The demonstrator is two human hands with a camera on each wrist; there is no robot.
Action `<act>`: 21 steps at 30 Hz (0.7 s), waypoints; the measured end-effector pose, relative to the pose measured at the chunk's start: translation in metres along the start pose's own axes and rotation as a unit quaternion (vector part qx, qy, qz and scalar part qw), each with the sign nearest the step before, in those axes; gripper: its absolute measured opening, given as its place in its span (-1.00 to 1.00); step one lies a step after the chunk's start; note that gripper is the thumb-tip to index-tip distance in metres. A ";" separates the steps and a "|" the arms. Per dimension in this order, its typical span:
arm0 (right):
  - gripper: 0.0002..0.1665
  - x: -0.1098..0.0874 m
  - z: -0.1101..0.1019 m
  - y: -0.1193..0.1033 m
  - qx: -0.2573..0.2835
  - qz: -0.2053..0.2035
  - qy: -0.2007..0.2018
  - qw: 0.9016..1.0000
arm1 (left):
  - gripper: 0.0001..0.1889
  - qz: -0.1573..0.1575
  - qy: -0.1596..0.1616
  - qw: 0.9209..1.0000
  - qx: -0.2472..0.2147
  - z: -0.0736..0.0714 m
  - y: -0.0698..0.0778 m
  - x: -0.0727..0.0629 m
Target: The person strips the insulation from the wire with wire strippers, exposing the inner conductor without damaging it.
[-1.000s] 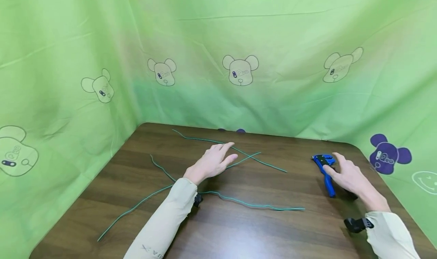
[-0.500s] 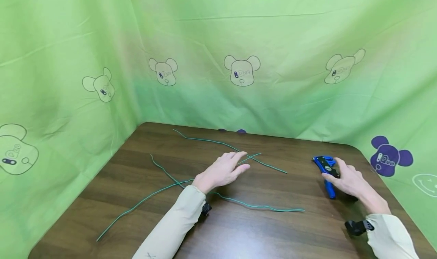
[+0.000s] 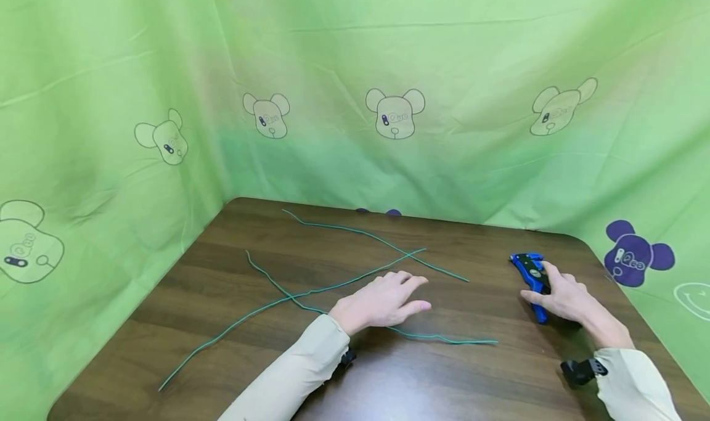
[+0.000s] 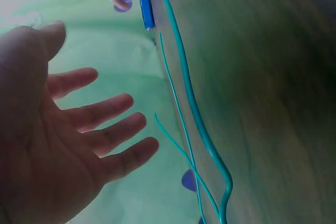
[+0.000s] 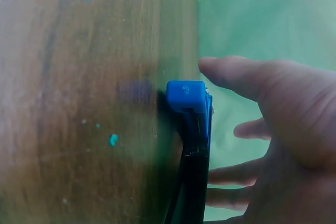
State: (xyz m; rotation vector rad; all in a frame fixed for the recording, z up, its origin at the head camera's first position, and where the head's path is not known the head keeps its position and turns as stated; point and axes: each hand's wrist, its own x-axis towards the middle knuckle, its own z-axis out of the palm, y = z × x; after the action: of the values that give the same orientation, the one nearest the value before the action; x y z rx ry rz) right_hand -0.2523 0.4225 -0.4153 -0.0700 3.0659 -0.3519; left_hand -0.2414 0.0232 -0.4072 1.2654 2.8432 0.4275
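Note:
Three thin green wires lie on the table: a back wire [image 3: 344, 228], a long diagonal wire [image 3: 233, 327] crossing it, and a front wire [image 3: 444, 338]. My left hand [image 3: 383, 301] hangs over the front wire, fingers spread and relaxed, covering part of it. In the left wrist view its palm [image 4: 47, 145] holds nothing. At the right lies a blue-and-black wire stripper [image 3: 534, 276]. My right hand [image 3: 568, 294] is over its right side, fingers loosely extended. In the right wrist view the stripper's blue handle end [image 5: 186, 94] sits beside the thumb, with no grip around it.
The brown wooden table [image 3: 266, 371] has a green printed curtain [image 3: 322, 69] along its back and sides. In the right wrist view, small green scraps [image 5: 113, 139] lie on the tabletop.
My left hand has moved right and toward me, uncovering the crossing of the diagonal and front wires. My right hand has shifted slightly at the wire stripper, which stays in place.

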 end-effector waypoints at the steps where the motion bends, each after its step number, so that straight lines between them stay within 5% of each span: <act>1: 0.12 0.000 0.000 0.001 0.001 -0.001 0.001 1.000 | -0.42 0.002 -0.005 1.000 0.004 0.001 0.002 0.000; 14: 0.28 -0.005 0.001 0.008 -0.006 0.036 -0.034 0.999 | -0.47 0.001 -0.105 0.993 0.059 0.008 0.023 -0.003; 21: 0.31 -0.003 -0.003 0.014 -0.013 0.047 -0.050 0.998 | -0.66 0.000 -0.114 0.988 0.106 0.011 0.029 -0.006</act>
State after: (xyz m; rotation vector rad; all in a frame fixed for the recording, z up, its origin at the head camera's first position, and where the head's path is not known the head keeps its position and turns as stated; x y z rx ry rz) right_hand -0.2502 0.4365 -0.4155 0.0523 2.9619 -0.2924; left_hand -0.2149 0.0404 -0.4110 1.2501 2.7498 -0.0206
